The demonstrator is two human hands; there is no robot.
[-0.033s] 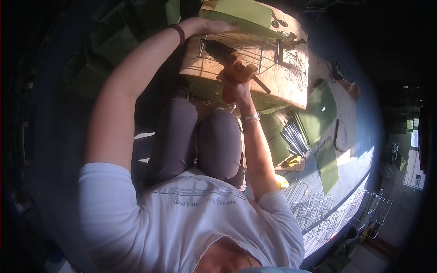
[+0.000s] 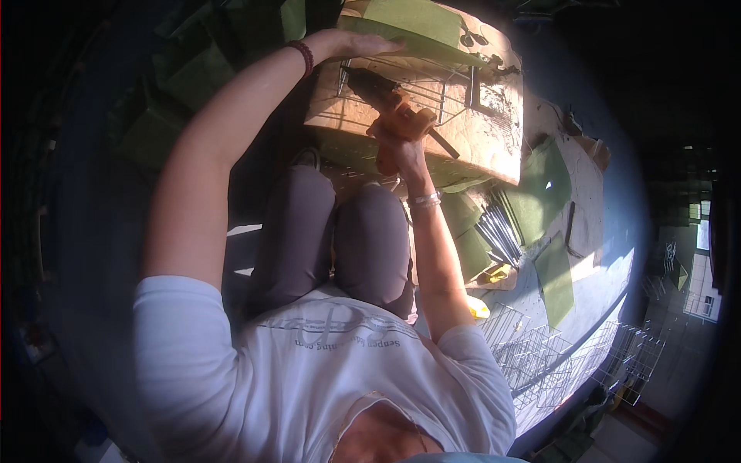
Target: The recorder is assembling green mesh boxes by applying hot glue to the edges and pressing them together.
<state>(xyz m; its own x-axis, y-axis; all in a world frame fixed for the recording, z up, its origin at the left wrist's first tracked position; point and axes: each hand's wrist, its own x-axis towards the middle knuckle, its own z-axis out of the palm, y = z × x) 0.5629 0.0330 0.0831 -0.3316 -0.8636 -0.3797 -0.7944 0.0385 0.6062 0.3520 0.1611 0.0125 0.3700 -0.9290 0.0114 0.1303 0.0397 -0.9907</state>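
My left hand (image 2: pixel 372 45) reaches to the far side with its fingers stretched flat along the edge of a green felt-like panel (image 2: pixel 432 51). The panel lies over a thin wire frame (image 2: pixel 443 96) on the work surface. My right hand (image 2: pixel 401 139) is wrapped round an orange and dark hot glue gun (image 2: pixel 377 86), its dark front end pointing to the far left beside the wire frame. A grey glue stick (image 2: pixel 444 144) sticks out behind it. The gun's tip is in shadow, so whether it touches anything cannot be made out.
The worn pale work surface (image 2: pixel 328 116) stands before my knees. Dark scissors handles (image 2: pixel 472 35) lie at its far right. To the right are a bundle of grey sticks (image 2: pixel 500 235), green sheets (image 2: pixel 554 282) and wire grids (image 2: pixel 532 355). Green pieces (image 2: pixel 197 77) are piled far left.
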